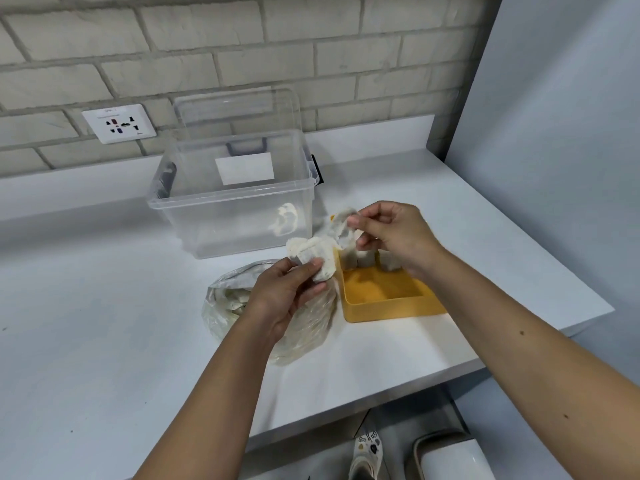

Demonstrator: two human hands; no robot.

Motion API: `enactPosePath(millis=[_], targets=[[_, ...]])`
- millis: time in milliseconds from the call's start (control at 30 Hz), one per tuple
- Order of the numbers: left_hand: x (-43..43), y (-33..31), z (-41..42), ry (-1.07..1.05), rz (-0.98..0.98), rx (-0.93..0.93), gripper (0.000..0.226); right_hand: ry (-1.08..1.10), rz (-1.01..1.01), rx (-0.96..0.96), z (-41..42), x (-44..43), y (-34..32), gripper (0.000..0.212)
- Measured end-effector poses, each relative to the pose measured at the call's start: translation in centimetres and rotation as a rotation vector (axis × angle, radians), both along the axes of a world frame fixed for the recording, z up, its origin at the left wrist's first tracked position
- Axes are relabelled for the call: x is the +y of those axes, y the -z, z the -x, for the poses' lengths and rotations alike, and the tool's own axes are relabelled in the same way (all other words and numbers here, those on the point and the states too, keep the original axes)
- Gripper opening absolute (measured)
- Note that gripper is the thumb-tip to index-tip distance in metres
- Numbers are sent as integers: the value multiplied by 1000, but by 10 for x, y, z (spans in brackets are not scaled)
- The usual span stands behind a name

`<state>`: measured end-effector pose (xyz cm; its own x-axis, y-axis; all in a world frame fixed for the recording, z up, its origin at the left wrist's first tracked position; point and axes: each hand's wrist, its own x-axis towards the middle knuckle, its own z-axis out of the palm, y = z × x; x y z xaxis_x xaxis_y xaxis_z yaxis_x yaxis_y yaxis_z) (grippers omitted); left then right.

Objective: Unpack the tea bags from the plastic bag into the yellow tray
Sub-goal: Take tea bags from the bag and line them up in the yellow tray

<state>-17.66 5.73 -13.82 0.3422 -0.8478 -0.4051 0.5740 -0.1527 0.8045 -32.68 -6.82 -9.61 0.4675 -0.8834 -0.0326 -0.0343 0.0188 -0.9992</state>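
Head view: plastic bag [228, 306] lies on the worktop [104, 306] under the left hand [284, 292], whose fingers clamp a clump of tea bags [311, 252]. To their right, fingers of the right hand [394, 233] pinch a single tea bag [343, 225] above the yellow tray [391, 313]; peel it free gently, then stand it beside those inside.
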Motion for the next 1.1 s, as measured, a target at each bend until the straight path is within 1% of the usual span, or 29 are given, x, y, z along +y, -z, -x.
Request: enactPosePath(millis=[67,100,200,300,367,467,567,633,767,967,1100], targets=[[0,1,-4,-21,-12,-19,20,19,-13,2,8,-12,-4,12],[-1,1,-6,-28,-13,-28,22,18,-3,41,12,-18,-4,12],[-3,1,-9,-38,-16,-50,22,-12,36,259,21,-36,11,15],[-5,3,-9,-37,-18,-76,21,-67,57,490,23,-46,41,13],[-7,5,-9,-35,-22,-91,21,-81,149,631,21,-51,58,16],[-9,6,-9,-37,-25,-110,20,-96,394,837,15,-56,69,24],[-11,6,-8,-41,-20,-117,20,-129,545,950,7,-56,70,29],[-12,6,-8,-37,-23,-120,21,-134,590,990,2,-57,70,28],[-13,6,-8,-28,-23,-125,22,-120,629,1008,-3,-62,67,23],[-14,7,-8,-16,-27,-111,21,-92,595,941,-4,-71,63,40],[-12,7,-8,-4,-48,-112,21,-84,676,944,-6,-73,64,46]])
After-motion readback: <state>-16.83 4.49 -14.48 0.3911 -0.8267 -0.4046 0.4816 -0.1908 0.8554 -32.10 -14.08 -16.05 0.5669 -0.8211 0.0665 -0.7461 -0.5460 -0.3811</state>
